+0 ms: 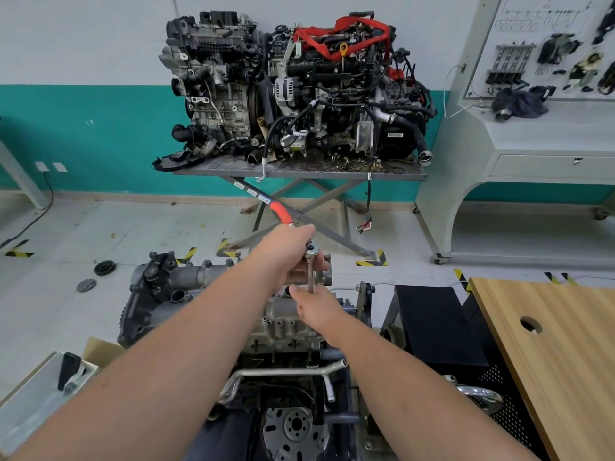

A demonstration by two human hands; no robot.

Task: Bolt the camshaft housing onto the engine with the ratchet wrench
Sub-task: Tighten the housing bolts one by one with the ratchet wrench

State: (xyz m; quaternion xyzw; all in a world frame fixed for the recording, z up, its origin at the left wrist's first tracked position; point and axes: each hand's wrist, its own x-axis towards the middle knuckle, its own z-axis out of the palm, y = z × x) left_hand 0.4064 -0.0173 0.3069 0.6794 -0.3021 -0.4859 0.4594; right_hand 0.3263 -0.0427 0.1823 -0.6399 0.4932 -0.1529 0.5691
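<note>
Down at the near left, a phone (68, 369) lies in a pale tray (30, 394), and two dark discs (104, 267) rest on the floor beyond it. Moving right, my left hand (286, 247) has its grip wrapped round the ratchet wrench (311, 249) near the head, the red handle (281, 212) sticking out far and left past my knuckles. Below the head, the extension bar (310, 274) drops straight down, and my right hand (314, 306) pinches its lower end just above the camshaft housing (286, 316), which sits on top of the engine (159, 294) in front of me. Farther back, two other engines (293, 88) stand on a metal counter (299, 169). At the near right is a wooden board (549, 344) with a round hole.
</note>
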